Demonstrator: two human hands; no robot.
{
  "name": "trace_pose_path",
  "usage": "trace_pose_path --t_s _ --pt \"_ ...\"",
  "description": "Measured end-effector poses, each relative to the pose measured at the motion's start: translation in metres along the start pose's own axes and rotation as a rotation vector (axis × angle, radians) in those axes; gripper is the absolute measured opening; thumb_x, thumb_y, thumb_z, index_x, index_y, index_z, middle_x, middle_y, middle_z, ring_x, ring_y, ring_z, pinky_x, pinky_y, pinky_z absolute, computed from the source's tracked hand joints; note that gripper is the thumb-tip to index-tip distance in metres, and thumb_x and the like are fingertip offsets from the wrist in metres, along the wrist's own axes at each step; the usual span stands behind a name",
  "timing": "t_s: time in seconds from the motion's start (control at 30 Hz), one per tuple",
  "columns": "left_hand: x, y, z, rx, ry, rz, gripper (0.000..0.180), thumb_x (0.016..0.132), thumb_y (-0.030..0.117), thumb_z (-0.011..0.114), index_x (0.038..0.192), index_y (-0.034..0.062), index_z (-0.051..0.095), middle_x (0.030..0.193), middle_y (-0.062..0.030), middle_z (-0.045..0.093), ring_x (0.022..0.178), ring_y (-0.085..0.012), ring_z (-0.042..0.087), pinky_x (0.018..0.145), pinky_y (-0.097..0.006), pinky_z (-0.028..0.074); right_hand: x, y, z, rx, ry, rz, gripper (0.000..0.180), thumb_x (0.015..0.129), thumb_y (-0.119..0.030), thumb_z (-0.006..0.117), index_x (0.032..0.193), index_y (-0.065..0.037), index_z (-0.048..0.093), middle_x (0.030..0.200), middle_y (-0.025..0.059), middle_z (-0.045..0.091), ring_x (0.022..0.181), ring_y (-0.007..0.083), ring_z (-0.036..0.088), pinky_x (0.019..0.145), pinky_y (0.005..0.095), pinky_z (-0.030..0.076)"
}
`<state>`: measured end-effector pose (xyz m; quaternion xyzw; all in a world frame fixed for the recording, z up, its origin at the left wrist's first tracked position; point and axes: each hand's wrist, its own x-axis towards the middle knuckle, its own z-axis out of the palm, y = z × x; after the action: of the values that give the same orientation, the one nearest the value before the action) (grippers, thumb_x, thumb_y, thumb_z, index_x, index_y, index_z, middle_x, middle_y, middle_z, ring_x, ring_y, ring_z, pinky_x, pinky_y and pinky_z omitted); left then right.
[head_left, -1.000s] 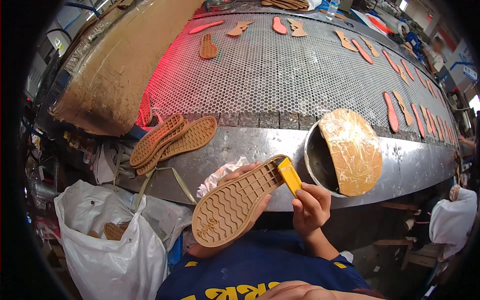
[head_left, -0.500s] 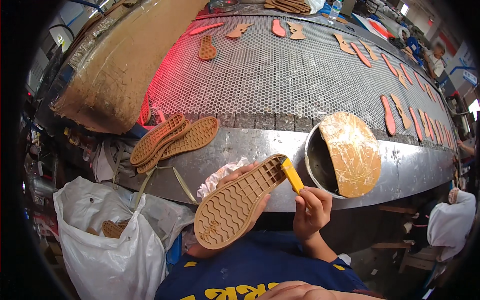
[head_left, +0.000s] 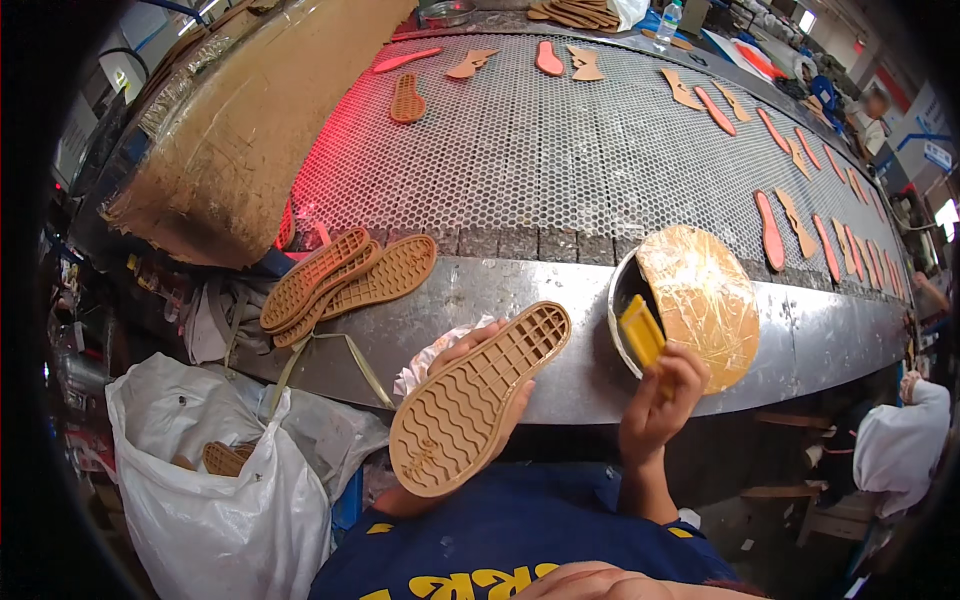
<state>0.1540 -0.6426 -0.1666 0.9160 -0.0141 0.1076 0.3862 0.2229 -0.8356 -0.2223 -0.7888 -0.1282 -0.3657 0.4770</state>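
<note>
I see left hand [head_left: 487, 368] clamped on tan sole [head_left: 480, 398] off the counter's [head_left: 560, 340] near edge; right hand [head_left: 658, 405] grips yellow brush [head_left: 641, 332] at glue can [head_left: 625, 305] rim.

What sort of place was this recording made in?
Most likely a shoe factory's gluing line: tan rubber soles lie spread along a perforated metal conveyor, the left hand holds a tan sole, and the right hand dips a yellow brush into a pot.
</note>
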Motion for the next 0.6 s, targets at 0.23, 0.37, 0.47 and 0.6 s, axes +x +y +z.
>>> trace_pose_path --t_s 0.23,0.37,0.47,0.6 --pt "0.002 -0.01 -0.005 0.32 -0.015 0.083 0.074 0.08 0.024 0.069 0.141 0.0098 0.03 0.141 -0.0068 0.044 0.137 -0.0191 0.031 0.117 -0.04 0.01 0.011 0.032 0.001 -0.232 -0.495 0.002 0.018 0.085 0.003 0.055 0.103 0.001 0.058 0.099 0.0164 0.06 0.094 0.0346 0.054 0.083 0.0395 0.044" --pt "0.002 -0.02 -0.005 0.201 0.041 0.136 0.07 0.077 0.043 0.065 0.137 0.0153 0.044 0.143 -0.0088 0.042 0.135 -0.0221 0.033 0.116 -0.043 0.01 0.018 0.032 -0.006 -0.062 -0.42 0.053 0.017 0.087 0.001 0.054 0.104 0.002 0.058 0.1 0.0152 0.061 0.086 0.0309 0.057 0.077 0.0369 0.046" --pt "-0.001 -0.019 0.01 -0.375 0.211 0.11 0.069 0.076 0.041 0.066 0.138 0.0178 0.044 0.144 -0.0094 0.039 0.136 -0.0228 0.032 0.116 -0.042 0.012 0.016 0.033 -0.011 0.187 -0.298 0.301 0.014 0.093 -0.004 0.051 0.105 0.002 0.058 0.1 0.0118 0.062 0.082 0.0238 0.059 0.073 0.0338 0.047" --pt "0.002 -0.016 -0.005 -0.242 0.046 0.148 0.079 0.075 0.027 0.067 0.144 0.018 0.029 0.148 -0.0116 0.033 0.14 -0.0225 0.026 0.116 -0.041 0.012 0.015 0.017 -0.01 0.641 -0.016 0.57 0.022 0.1 -0.02 0.045 0.105 0.0 0.053 0.103 0.0119 0.061 0.088 0.0181 0.057 0.08 0.0315 0.047"
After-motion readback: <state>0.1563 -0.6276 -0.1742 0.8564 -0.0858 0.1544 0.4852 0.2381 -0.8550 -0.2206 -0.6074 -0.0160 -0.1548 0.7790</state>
